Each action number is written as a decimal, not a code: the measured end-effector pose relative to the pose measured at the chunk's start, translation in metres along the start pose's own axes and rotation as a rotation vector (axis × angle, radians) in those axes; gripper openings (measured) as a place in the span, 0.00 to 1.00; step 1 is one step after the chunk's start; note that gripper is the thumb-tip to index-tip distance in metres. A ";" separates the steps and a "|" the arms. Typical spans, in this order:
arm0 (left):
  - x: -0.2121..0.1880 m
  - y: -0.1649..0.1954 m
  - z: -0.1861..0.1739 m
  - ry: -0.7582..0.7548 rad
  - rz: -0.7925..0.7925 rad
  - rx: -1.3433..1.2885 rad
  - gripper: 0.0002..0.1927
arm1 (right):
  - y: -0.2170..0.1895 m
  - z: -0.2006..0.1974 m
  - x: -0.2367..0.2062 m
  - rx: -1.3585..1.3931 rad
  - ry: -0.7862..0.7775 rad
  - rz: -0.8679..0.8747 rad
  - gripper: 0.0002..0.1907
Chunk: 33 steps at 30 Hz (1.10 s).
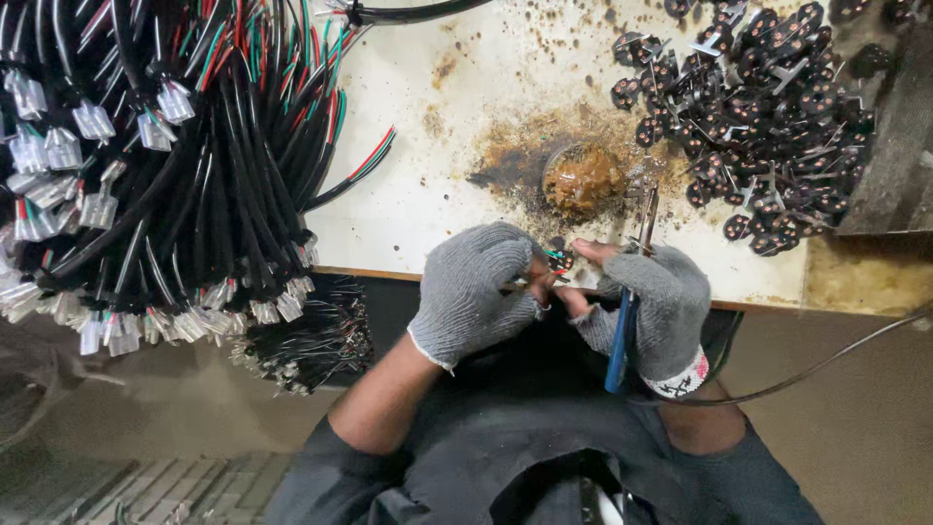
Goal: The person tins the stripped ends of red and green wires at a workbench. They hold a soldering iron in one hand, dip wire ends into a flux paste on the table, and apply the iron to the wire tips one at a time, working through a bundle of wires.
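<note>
Both grips are meeting at the near edge of the surface. Left hand, in a grey knit glove, is pinching thumb and fingers onto a small black plug insert with coloured wire ends, apparently steadying it. Right hand, in a fingerless grey glove, is touching the same insert with bare fingertips while clasping blue-handled pliers against the palm, probably for quick reach. Heaped black inserts with metal pins are lying far right; a brown, crusted paste pot is sitting between. Glossy black cable bundles with clear sleeves are hanging left.
</note>
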<state>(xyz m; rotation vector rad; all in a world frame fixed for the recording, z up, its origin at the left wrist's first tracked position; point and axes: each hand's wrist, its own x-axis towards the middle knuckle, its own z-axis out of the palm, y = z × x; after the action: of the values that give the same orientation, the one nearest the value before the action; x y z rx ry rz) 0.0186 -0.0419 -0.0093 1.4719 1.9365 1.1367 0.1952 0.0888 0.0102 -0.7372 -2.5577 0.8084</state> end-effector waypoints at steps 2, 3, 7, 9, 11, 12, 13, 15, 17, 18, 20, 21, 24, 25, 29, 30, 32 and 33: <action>0.002 0.001 0.001 0.011 0.007 0.005 0.11 | -0.001 0.002 0.001 -0.010 0.008 0.031 0.20; 0.002 0.002 0.001 0.016 0.011 0.008 0.11 | -0.001 0.004 0.002 -0.026 0.015 0.022 0.19; 0.004 0.004 0.001 0.025 0.010 0.041 0.11 | -0.003 0.006 0.004 -0.072 0.037 0.000 0.17; 0.004 0.005 0.000 0.012 0.009 0.057 0.12 | -0.004 0.006 0.004 -0.079 0.032 0.003 0.17; 0.005 0.004 -0.001 0.010 0.020 0.061 0.14 | -0.004 0.005 0.004 -0.080 0.025 0.007 0.17; 0.005 0.004 -0.001 0.010 0.026 0.064 0.15 | -0.004 0.005 0.005 -0.094 0.026 -0.012 0.16; 0.005 0.004 -0.001 0.012 0.031 0.069 0.15 | -0.003 0.005 0.005 -0.108 0.029 -0.030 0.15; 0.006 0.004 0.000 0.014 0.042 0.079 0.14 | -0.002 0.006 0.004 -0.097 0.045 -0.058 0.12; 0.006 0.005 0.001 0.016 0.028 0.098 0.14 | -0.001 0.008 0.004 -0.051 0.074 -0.078 0.11; 0.006 0.006 0.002 0.017 0.021 0.107 0.13 | -0.001 0.009 0.004 -0.047 0.075 -0.090 0.11; 0.007 0.007 0.003 0.017 0.020 0.121 0.13 | -0.001 0.009 0.003 -0.040 0.076 -0.115 0.12; 0.008 0.008 0.003 0.018 0.019 0.129 0.13 | 0.000 0.008 0.003 -0.052 0.077 -0.131 0.12; 0.010 0.011 0.006 0.064 0.008 0.165 0.09 | 0.004 0.001 0.001 -0.019 -0.001 -0.129 0.14; 0.011 0.012 0.006 0.067 0.001 0.176 0.09 | 0.007 -0.006 -0.001 0.036 -0.082 -0.093 0.15; 0.012 0.018 0.009 0.122 -0.036 0.182 0.06 | 0.025 -0.019 -0.021 0.039 -0.091 -0.173 0.27; 0.012 0.019 0.009 0.146 -0.044 0.175 0.06 | 0.030 -0.016 -0.028 0.052 -0.068 -0.210 0.25; 0.013 0.020 0.008 0.140 -0.051 0.187 0.07 | 0.039 -0.004 -0.040 0.079 -0.017 -0.277 0.21; 0.013 0.020 0.008 0.135 -0.055 0.192 0.07 | 0.044 0.002 -0.045 0.074 -0.003 -0.270 0.18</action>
<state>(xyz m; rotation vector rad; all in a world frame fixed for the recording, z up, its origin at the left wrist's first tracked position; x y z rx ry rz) 0.0317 -0.0249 0.0041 1.4600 2.2185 1.0766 0.2460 0.0927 -0.0260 -0.3569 -2.5407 0.8078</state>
